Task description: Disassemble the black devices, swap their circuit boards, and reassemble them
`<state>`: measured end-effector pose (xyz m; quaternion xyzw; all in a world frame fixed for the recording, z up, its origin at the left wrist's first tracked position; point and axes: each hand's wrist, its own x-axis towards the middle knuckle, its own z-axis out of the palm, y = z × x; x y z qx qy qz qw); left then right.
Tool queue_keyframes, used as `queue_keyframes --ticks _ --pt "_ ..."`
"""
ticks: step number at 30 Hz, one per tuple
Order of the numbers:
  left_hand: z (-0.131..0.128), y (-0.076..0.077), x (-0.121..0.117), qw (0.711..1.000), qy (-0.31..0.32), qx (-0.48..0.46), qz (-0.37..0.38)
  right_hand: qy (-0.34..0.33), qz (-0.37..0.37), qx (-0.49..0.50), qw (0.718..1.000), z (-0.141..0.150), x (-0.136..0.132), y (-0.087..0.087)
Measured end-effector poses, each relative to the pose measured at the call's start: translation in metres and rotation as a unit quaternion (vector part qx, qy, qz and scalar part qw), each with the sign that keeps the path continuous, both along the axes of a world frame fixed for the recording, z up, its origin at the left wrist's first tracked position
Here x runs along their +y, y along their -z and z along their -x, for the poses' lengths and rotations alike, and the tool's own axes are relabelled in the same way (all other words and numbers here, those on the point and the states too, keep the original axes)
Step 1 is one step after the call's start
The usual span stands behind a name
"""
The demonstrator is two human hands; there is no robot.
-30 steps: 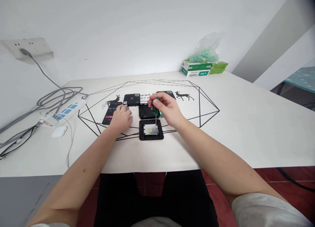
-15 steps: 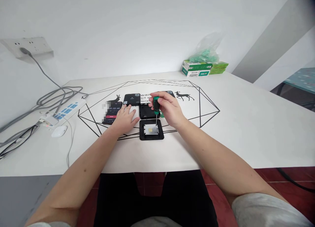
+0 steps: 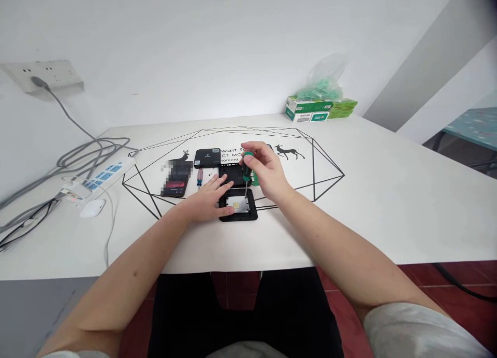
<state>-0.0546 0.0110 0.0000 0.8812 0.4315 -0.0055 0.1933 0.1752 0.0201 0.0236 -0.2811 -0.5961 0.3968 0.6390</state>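
A small black square device (image 3: 244, 213) with its cover off lies on the white table, a metal plate showing inside. My right hand (image 3: 264, 172) is closed around a green-handled screwdriver (image 3: 247, 174), held upright with its tip on the plate's right side. My left hand (image 3: 207, 198) lies flat with fingers spread, touching the device's left edge. A black cover piece (image 3: 233, 174) lies just behind the device. A small purple-handled screwdriver (image 3: 200, 177) lies to the left of my left hand.
A black box (image 3: 207, 157) and a phone (image 3: 175, 183) showing a timer lie behind and left. A power strip (image 3: 104, 175), cables and a white charger (image 3: 92, 208) sit at the far left. Green boxes (image 3: 316, 109) stand at the back right. The table's front edge (image 3: 240, 267) is near my lap.
My left hand slid right from near the phone to the device's left edge, uncovering the purple screwdriver. My right hand stayed over the device with the green screwdriver.
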Motion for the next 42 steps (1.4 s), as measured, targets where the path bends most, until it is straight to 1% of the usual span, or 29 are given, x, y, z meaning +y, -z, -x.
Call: queue_keyframes --ticks 5,7,9,13,16,26,33,36,40,42 --pt "-0.001 -0.002 -0.003 1.0 -0.009 0.002 0.015 -0.043 0.066 0.041 0.996 0.001 -0.002 -0.001" --pt "-0.001 -0.003 -0.004 1.0 -0.012 0.005 0.018 -0.05 0.07 0.045 0.995 0.001 -0.003 -0.002" --pt "-0.001 -0.004 -0.003 1.0 -0.012 0.004 0.018 -0.042 0.043 0.027 0.998 -0.001 -0.002 -0.002" --pt "-0.001 -0.003 -0.003 1.0 -0.009 0.013 0.022 0.005 -0.045 -0.023 0.999 -0.006 0.004 0.0" --pt "-0.001 -0.003 -0.003 1.0 -0.006 0.02 0.021 0.027 -0.066 -0.026 0.997 -0.008 0.007 0.003" --pt "-0.002 -0.008 -0.004 1.0 0.004 0.025 0.018 0.028 -0.012 -0.017 0.999 0.004 -0.003 -0.001" --pt "-0.001 -0.007 -0.004 1.0 0.004 0.023 0.015 -0.008 0.023 0.002 1.0 0.008 -0.007 0.001" --pt "-0.002 -0.007 -0.004 1.0 0.003 0.025 0.017 0.018 0.001 -0.018 1.0 0.005 -0.005 0.003" --pt "-0.003 -0.01 -0.005 0.999 -0.001 0.035 0.024 0.108 -0.078 -0.085 0.987 0.0 -0.001 0.005" --pt "-0.003 -0.011 -0.006 0.999 0.0 0.033 0.026 0.136 -0.094 -0.097 0.982 -0.001 0.0 0.004"
